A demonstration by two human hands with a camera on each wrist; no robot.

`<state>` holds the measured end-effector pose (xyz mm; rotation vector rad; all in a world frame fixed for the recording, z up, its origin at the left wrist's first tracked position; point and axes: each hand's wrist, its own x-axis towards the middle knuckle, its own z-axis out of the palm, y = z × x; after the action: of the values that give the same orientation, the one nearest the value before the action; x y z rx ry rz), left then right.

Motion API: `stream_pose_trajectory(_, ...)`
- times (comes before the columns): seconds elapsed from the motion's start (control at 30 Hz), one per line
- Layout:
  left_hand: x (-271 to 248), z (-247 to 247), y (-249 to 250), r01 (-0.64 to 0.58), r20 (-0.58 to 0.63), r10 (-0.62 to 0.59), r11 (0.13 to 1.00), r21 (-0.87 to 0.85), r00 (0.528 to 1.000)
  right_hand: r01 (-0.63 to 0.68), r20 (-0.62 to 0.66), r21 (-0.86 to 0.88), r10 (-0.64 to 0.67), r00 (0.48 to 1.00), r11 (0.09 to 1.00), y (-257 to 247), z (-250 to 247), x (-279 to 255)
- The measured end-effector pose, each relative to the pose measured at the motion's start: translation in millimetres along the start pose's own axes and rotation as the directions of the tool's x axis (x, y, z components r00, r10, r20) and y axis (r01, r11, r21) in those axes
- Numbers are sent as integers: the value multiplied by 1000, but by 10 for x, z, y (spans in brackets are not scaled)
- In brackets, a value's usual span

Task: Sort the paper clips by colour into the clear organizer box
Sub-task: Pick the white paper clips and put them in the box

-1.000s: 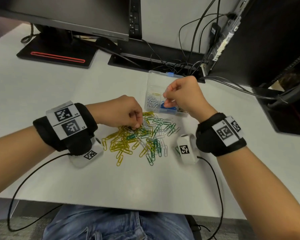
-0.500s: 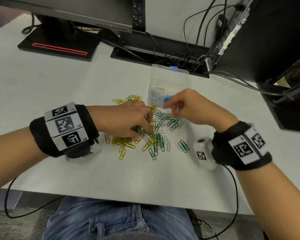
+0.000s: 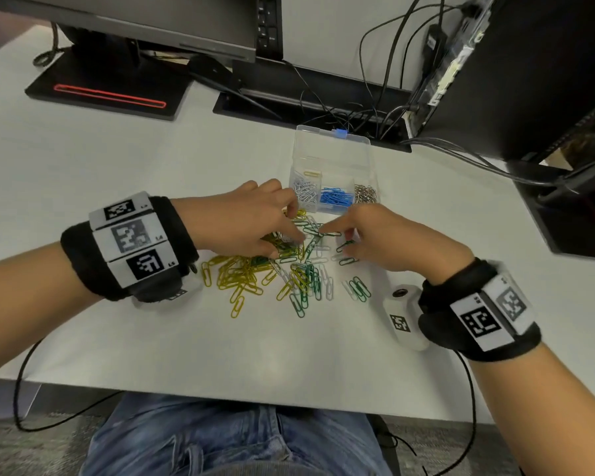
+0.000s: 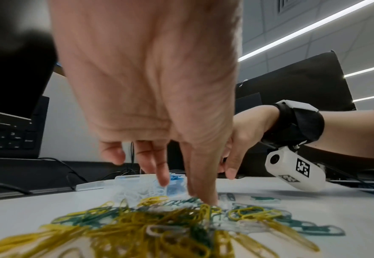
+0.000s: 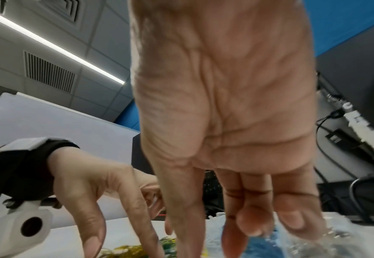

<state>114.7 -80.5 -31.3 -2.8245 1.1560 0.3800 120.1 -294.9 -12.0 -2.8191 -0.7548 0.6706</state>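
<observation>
While both of my hands work low over the white desk, I am looking down at a loose heap of paper clips, yellow ones mostly toward my left side, green and white ones toward the middle and right. My left hand is palm down on the far left part of the heap, fingers spread and straight, with one fingertip pressing into the tangle; the left wrist view shows nothing pinched. My right hand is beside it on the right, index finger stretched toward the left over a green clip at the heap's far edge, the other fingers loosely bent; I cannot tell from any view whether a clip is caught under them. The two hands are near each other but apart. The clear organizer box sits just beyond the heap, lid open and leaning away from me. Its near row holds white clips on the left, blue clips in the middle and silver clips on the right, and one yellow clip lies alone in a far compartment. What matters for the next reach, as I judge it: the box lies straight ahead of the fingertips, its long side running left to right, and my right hand is nearer the blue and silver sections while my left is nearer the white. Most green and yellow clips are not yet sorted.
</observation>
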Motion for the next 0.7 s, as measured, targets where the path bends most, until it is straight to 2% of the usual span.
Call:
stream_pose_trajectory(0.07, -8, 15, 22, -32, 18, 31, 999, 6, 999, 45, 54, -6, -44, 998, 999, -47, 43, 34)
stream_pose_trajectory(0.13, -40, 21, 22, -38, 24, 38, 999, -15, 999, 36, 80, -5, -36, 996, 999, -35, 61, 35)
stream_pose_trajectory(0.2, -68, 2, 9, -29, 3, 29, 997, -69, 1000, 0, 45, 4, 0, 999, 1000, 8, 57, 23)
stream_pose_trajectory(0.33, 37, -55, -15, 79, -72, -89, 989, -126, 993, -49, -82, 0, 49, 995, 999, 24, 80, 49)
stream_pose_trajectory(0.4, 152, -69, -3, 104, -83, -115, 986, -131, 990, -55, -77, -34, 52, 996, 998, -26, 115, 71)
stream_pose_trajectory(0.53, 346, -58, 74, 88, -41, -92, 992, -92, 995, -41, -55, -117, 34, 998, 992, -139, 173, 143)
stream_pose_trajectory(0.7, 426, -48, 151, 109, -37, -111, 992, -65, 993, -9, -49, -94, 4, 999, 996, -167, 223, 251)
